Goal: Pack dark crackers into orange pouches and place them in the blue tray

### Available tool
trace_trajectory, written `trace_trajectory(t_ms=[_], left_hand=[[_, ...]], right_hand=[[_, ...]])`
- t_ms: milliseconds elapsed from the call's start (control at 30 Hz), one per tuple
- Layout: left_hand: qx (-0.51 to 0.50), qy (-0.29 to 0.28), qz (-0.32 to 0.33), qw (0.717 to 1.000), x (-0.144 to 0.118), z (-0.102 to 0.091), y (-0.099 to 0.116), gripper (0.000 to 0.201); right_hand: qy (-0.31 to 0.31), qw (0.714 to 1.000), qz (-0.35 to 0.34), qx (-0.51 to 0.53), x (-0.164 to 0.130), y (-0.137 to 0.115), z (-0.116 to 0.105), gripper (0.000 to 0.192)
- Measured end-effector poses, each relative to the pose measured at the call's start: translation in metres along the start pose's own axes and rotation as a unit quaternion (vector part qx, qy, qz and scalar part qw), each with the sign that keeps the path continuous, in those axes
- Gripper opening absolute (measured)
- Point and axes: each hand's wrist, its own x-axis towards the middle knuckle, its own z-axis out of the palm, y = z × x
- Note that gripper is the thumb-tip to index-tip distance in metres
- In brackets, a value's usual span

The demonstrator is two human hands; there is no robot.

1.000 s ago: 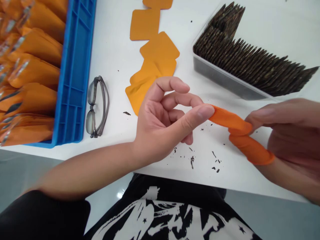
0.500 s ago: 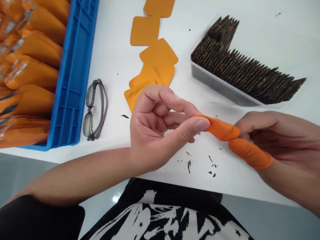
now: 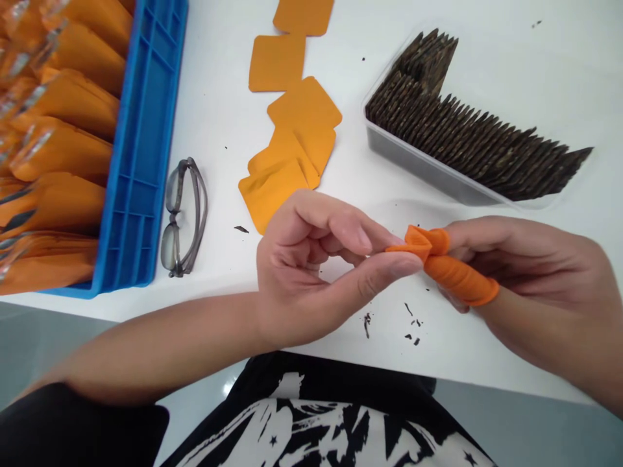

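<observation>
My left hand (image 3: 311,266) pinches the end of an orange finger cot (image 3: 416,245) between thumb and forefinger, its other fingers curled. This cot is bunched and folded, reaching from the left fingertips to the forefinger of my right hand (image 3: 540,266). A second orange finger cot (image 3: 464,280) covers my right thumb, which presses against the bunched one. The remaining right fingers are curled and partly hidden behind the thumb. Both hands are just above the white table (image 3: 311,324), near its front edge.
A clear plastic box (image 3: 418,152) at right holds a row of dark, thin, pointed pieces (image 3: 467,133). Overlapping orange-yellow cards (image 3: 277,61) lie in the middle. Glasses (image 3: 197,214) rest beside a blue crate (image 3: 139,149) of orange packets (image 3: 68,152). Dark crumbs (image 3: 413,338) dot the table.
The orange finger cot between my hands was stretched out and is now bunched and folded. My right hand has moved left, closer to the left hand, which sits slightly lower.
</observation>
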Motion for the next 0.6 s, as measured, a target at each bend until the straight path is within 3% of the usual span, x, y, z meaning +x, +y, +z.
trace_trajectory(t_ms=[100,267,600], left_hand=[[0.002,0.011,0.002,1.000,0.0013,0.0004,0.0006,0.028],[0.008,0.081,-0.012,0.997,0.0041,0.0005,0.0004,0.028],[-0.023,0.067,-0.036,0.997,0.0058,-0.0015,0.0008,0.028]], right_hand=[[0.016,1.000,-0.001,-0.012,0.0000,-0.0023,-0.0013,0.017],[0.042,0.999,-0.003,-0.015,0.0000,-0.0040,-0.0059,0.016],[0.041,0.999,0.021,-0.028,-0.0005,-0.0045,-0.0095,0.023]])
